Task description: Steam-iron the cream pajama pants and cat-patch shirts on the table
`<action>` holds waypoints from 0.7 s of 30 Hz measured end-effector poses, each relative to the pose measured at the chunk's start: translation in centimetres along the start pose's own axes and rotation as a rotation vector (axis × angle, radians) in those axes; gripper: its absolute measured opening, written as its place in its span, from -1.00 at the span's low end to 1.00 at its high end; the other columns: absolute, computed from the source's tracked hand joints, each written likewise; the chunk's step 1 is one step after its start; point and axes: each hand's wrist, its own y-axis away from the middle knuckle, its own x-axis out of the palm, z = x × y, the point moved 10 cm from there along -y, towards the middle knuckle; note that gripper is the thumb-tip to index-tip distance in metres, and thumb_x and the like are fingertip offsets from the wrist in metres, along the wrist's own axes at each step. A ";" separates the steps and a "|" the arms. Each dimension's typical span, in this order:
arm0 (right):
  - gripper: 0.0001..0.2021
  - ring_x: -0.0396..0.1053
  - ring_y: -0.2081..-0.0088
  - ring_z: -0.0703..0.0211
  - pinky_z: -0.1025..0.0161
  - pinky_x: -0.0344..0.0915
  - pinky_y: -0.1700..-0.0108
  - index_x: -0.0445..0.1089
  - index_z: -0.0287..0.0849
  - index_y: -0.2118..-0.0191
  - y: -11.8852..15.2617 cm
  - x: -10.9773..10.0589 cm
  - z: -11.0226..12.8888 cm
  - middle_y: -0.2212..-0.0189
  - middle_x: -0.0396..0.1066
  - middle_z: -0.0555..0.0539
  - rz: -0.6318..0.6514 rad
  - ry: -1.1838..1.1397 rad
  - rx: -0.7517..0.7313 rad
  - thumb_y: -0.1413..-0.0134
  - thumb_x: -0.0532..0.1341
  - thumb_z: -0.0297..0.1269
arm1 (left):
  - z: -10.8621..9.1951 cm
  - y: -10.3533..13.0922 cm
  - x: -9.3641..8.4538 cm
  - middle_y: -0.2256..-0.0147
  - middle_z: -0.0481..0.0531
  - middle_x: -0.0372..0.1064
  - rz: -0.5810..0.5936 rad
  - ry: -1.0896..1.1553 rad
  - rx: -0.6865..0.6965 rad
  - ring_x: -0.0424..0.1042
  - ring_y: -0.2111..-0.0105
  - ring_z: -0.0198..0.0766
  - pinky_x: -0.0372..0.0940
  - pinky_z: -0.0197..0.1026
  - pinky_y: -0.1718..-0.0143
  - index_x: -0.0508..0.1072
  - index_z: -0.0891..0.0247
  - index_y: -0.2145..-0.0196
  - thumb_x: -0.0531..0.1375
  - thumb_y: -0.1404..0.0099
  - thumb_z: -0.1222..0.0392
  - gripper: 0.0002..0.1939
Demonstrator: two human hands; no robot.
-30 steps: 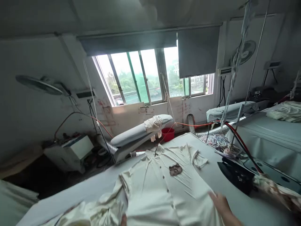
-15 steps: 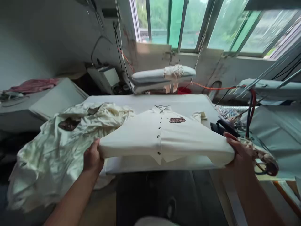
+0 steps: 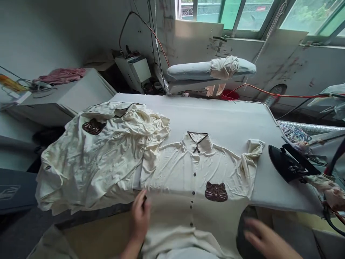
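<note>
A cream button shirt (image 3: 175, 172) with dark piping at the collar lies front up on the ironing table, its lower half hanging over the near edge toward me. A dark brown cat-face patch (image 3: 216, 191) sits on its front. My left hand (image 3: 140, 214) is beside the shirt's left edge, thumb and forefinger apart, with a small dark spot between them that I cannot make out. Smeared by motion, my right hand (image 3: 260, 233) hangs off the shirt's lower right side, fingers apart and nothing in them. An iron (image 3: 289, 163) rests at the table's right end.
Crumpled cream garments (image 3: 102, 165) with another cat patch are heaped on the left of the white table (image 3: 223, 115). Behind stands a padded pressing arm (image 3: 191, 71) with cloth tied round it. An orange hose (image 3: 291, 95) and cables run at the right.
Both hands have let go of the shirt's lower edge, which they held stretched out. The shirt has dropped onto the table nearer me, and its hem hangs down. My view has tilted downward.
</note>
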 end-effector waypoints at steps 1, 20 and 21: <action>-0.56 0.55 0.06 -0.14 0.01 0.48 0.03 0.55 0.12 0.10 -3.3 -0.1 4.6 0.08 0.57 -0.18 0.033 -0.076 -0.069 0.11 0.18 0.11 | -3.9 -2.7 2.9 -0.23 0.18 0.33 0.111 -0.009 0.172 0.26 -0.28 -0.10 0.17 -0.03 -0.31 0.45 0.27 -0.12 -0.07 -0.36 0.02 -0.47; -0.79 0.45 0.25 0.22 0.32 0.34 0.17 0.41 -0.13 0.15 -34.9 3.4 30.5 0.26 0.53 -0.02 -0.077 -0.277 -0.076 -0.05 0.20 -0.37 | -6.0 -29.3 0.9 0.26 0.10 0.53 0.325 -0.552 0.144 0.48 0.19 -0.01 0.25 -0.14 0.18 0.51 0.18 0.32 0.10 -0.33 -0.05 -0.70; -0.75 0.47 0.21 0.22 0.32 0.35 0.13 0.41 -0.12 0.10 -34.3 1.8 29.3 0.21 0.53 -0.03 -0.119 -0.310 -0.137 -0.07 0.14 -0.38 | -8.8 -28.9 2.1 0.22 0.13 0.53 0.253 -0.460 0.233 0.47 0.13 -0.02 0.26 -0.12 0.10 0.51 0.19 0.30 0.08 -0.34 0.03 -0.73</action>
